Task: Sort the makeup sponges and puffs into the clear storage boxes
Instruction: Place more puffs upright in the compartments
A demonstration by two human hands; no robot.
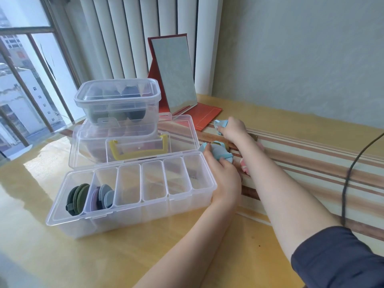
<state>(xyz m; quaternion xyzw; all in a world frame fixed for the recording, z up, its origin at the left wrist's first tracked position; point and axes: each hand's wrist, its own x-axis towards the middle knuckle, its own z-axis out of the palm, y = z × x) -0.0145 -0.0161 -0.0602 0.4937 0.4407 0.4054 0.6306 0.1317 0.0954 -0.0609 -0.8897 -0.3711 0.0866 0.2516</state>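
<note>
A clear divided storage box [133,217] lies open on the table, its lid tipped back. Dark green puffs [78,196] fill its leftmost compartment; purple and grey-blue puffs [102,196] fill the second. The other compartments hold nothing. My left hand [224,177] grips a round light blue puff [220,152] just right of the box. My right hand [233,128] reaches farther back and is closed on another light blue puff [220,123]. Pink puffs [244,166] lie partly hidden under my right forearm.
A closed clear tub [118,100] with dark sponges is stacked on another clear container [87,140] behind the open box. A red folding mirror [174,73] stands at the back. A black cable [351,173] crosses the striped cloth at right. Window at left.
</note>
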